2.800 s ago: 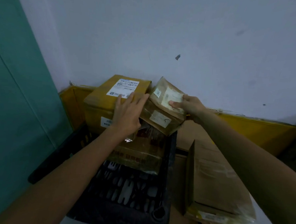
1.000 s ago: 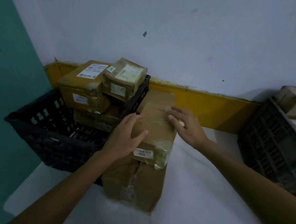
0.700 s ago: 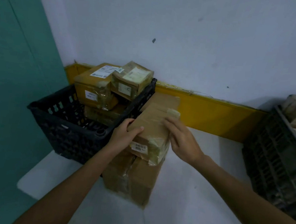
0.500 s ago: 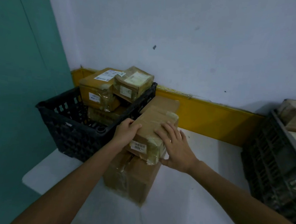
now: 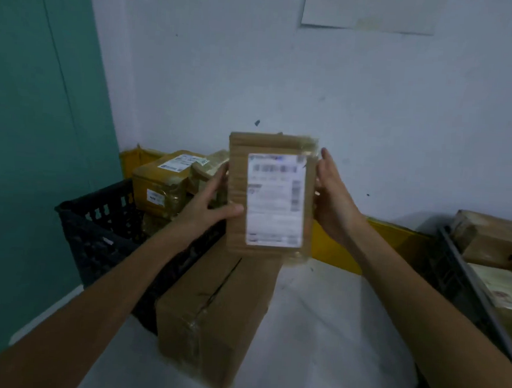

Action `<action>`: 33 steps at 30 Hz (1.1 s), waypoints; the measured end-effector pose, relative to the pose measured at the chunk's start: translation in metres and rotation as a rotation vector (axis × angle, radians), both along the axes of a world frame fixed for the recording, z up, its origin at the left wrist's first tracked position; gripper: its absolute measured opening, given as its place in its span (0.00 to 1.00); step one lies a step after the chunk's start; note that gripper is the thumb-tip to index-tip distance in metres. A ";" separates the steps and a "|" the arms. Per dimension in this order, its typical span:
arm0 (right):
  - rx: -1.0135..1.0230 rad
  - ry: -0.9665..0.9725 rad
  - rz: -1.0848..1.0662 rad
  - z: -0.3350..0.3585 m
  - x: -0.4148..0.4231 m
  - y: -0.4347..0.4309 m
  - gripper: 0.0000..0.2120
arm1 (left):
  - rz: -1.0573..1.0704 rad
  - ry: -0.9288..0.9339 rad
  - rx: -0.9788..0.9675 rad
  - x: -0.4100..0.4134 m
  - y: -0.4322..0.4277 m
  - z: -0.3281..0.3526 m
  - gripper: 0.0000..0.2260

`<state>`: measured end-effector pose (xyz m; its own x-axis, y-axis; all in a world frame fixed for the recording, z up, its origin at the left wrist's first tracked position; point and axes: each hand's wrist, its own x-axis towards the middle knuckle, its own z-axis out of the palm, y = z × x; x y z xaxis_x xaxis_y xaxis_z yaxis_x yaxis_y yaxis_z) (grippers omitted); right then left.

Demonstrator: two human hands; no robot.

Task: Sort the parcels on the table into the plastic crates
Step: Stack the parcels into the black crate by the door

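Note:
A small brown cardboard parcel (image 5: 271, 195) with a white shipping label facing me is held upright in the air. My left hand (image 5: 207, 204) grips its left edge, thumb across the front. My right hand (image 5: 332, 196) holds its right edge with fingers pointing up. Below it a larger taped cardboard box (image 5: 213, 315) lies on the white table (image 5: 329, 335). A black plastic crate (image 5: 101, 228) at the left holds several parcels (image 5: 161, 184). A second dark crate (image 5: 466, 287) at the right edge also holds parcels (image 5: 494, 237).
A teal panel (image 5: 36, 118) stands close on the left. A white wall with a yellow strip (image 5: 385, 233) along its base runs behind the table. A sheet of paper (image 5: 367, 10) is stuck high on the wall.
The small parcel that lay on top of the larger box has been lifted by both hands and tipped upright, its label now facing me.

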<state>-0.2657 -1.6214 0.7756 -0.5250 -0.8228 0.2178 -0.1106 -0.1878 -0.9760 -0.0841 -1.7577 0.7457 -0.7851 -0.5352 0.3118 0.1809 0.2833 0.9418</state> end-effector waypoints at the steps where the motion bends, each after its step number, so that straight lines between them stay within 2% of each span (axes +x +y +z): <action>1: -0.032 -0.024 -0.019 0.005 0.002 -0.003 0.39 | -0.035 0.004 -0.022 -0.002 0.005 -0.004 0.47; 3: -0.017 -0.011 -0.002 0.010 0.009 -0.007 0.28 | -0.085 0.070 0.043 -0.008 0.015 -0.010 0.47; 4: 0.008 -0.029 0.012 0.010 0.014 -0.009 0.27 | -0.085 0.106 0.095 -0.011 0.017 -0.013 0.44; 6: 0.028 -0.050 0.035 0.006 0.018 -0.013 0.30 | -0.057 0.151 0.148 -0.015 0.018 -0.014 0.36; 9: 0.043 0.075 0.041 0.000 0.020 -0.026 0.31 | 0.008 0.185 0.148 -0.017 0.007 -0.013 0.32; 12: 0.047 0.133 -0.033 -0.005 0.024 -0.050 0.44 | 0.071 0.174 0.133 -0.015 -0.011 -0.014 0.31; 13: 0.034 0.148 -0.049 -0.006 0.025 -0.059 0.45 | 0.094 0.170 0.131 -0.014 -0.018 -0.016 0.33; 17: 0.005 0.291 -0.118 -0.004 0.043 -0.102 0.35 | 0.220 0.203 0.065 -0.002 -0.053 -0.020 0.40; 19: 0.004 0.339 -0.101 -0.003 0.057 -0.124 0.39 | 0.259 0.205 0.038 0.010 -0.073 -0.020 0.39; 21: 0.013 0.372 -0.078 -0.002 0.065 -0.150 0.43 | 0.292 0.179 0.006 0.024 -0.094 -0.019 0.34; 23: 0.060 0.430 -0.076 -0.001 0.072 -0.178 0.43 | 0.374 0.067 -0.118 0.045 -0.116 -0.020 0.27; 25: 0.131 0.476 -0.062 -0.006 0.078 -0.204 0.39 | 0.540 -0.073 -0.372 0.070 -0.146 -0.034 0.23; 26: 0.161 0.482 -0.041 -0.011 0.082 -0.215 0.35 | 0.621 -0.181 -0.507 0.082 -0.167 -0.046 0.26; 28: 0.201 0.454 0.017 -0.025 0.087 -0.238 0.22 | 0.760 -0.522 -0.692 0.104 -0.205 -0.071 0.34; 30: 0.248 0.450 0.087 -0.040 0.092 -0.262 0.17 | 0.796 -0.822 -0.652 0.121 -0.232 -0.096 0.30; 31: 0.286 0.471 0.131 -0.046 0.095 -0.273 0.18 | 0.769 -0.869 -0.619 0.128 -0.240 -0.105 0.30; 33: 0.360 0.570 0.210 -0.059 0.100 -0.295 0.21 | 0.722 -0.805 -0.612 0.136 -0.250 -0.116 0.34</action>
<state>-0.1656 -1.9166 0.7169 -0.2321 -0.9668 0.1066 -0.6196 0.0625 -0.7824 0.0519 -2.0082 0.6295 -0.4554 -0.8604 0.2287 -0.7665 0.5096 0.3909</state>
